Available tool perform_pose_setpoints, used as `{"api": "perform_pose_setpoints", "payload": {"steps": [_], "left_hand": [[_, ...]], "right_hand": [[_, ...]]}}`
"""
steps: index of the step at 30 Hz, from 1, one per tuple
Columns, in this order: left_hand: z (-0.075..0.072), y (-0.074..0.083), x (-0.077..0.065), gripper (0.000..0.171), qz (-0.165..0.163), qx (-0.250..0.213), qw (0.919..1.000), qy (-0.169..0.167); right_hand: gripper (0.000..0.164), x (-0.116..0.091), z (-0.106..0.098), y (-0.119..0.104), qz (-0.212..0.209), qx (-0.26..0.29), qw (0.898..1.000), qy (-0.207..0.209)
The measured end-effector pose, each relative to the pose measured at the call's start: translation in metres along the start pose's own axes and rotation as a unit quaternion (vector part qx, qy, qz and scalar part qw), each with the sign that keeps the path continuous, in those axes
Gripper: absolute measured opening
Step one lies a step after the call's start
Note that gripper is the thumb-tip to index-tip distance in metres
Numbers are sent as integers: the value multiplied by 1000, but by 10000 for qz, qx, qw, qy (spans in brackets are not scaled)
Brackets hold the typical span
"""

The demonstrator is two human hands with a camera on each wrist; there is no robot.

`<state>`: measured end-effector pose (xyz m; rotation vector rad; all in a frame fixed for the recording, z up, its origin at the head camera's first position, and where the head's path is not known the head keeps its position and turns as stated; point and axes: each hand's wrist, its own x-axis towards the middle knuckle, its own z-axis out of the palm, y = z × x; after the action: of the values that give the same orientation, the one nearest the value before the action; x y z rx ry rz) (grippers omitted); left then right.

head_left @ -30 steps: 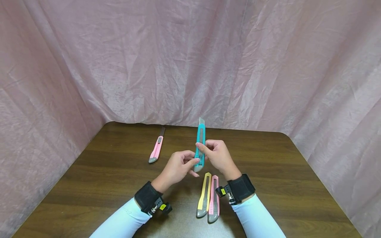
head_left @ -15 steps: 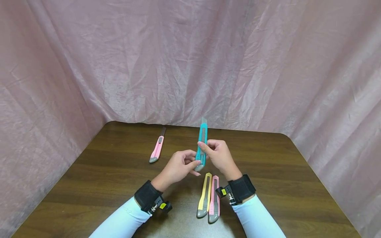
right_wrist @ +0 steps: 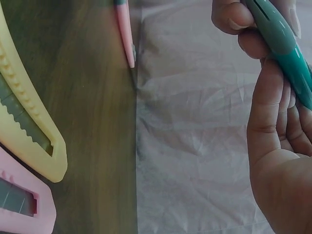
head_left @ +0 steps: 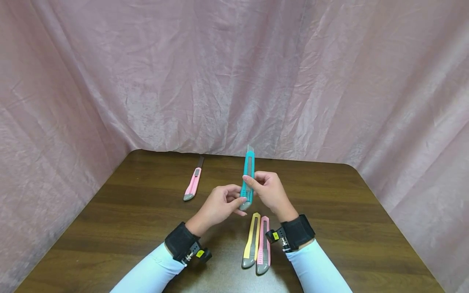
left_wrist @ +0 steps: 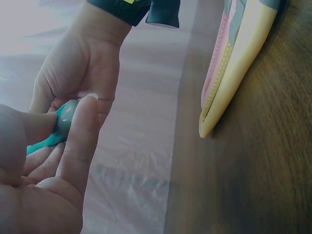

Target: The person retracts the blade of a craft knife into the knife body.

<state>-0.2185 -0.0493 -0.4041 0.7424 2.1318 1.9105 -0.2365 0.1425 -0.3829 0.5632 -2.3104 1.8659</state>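
Note:
A teal utility knife (head_left: 248,165) with a grey end cap is held up over the table in the head view, a short length of blade showing at its top. My left hand (head_left: 219,205) pinches its lower end between thumb and fingers. Higher on the body, my right hand (head_left: 270,192) grips it with the thumb across the front. The left wrist view shows the knife's grey end cap (left_wrist: 67,118) between the left fingers. In the right wrist view, the teal body (right_wrist: 295,68) lies against the right fingers.
Below the hands, a yellow utility knife (head_left: 251,240) and a pink utility knife (head_left: 263,246) lie side by side on the brown wooden table (head_left: 348,228). Further left lies another pink utility knife (head_left: 193,184), its blade extended. Pink curtains (head_left: 220,77) hang behind the table.
The teal knife has shifted slightly to the right since a second ago, with both hands still on it. The knives on the table have stayed put.

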Motion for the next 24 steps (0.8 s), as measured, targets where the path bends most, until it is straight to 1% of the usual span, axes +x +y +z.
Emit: {"api": "perform_pose_setpoints", "payload": {"steps": [5, 12, 19, 24], "left_hand": [[0, 0, 0, 29, 58, 21, 10000, 13], [0, 0, 0, 27, 7, 87, 9999, 103], [0, -2, 0, 27, 8, 73, 9999, 157], [-1, -1, 0, 26, 38, 79, 9999, 147]], "right_hand": [[30, 1, -1, 2, -36, -10, 10000, 66], [30, 1, -1, 6, 11, 35, 9999, 124], [25, 0, 0, 2, -70, 118, 9999, -10], [27, 0, 0, 2, -39, 160, 9999, -49]]}}
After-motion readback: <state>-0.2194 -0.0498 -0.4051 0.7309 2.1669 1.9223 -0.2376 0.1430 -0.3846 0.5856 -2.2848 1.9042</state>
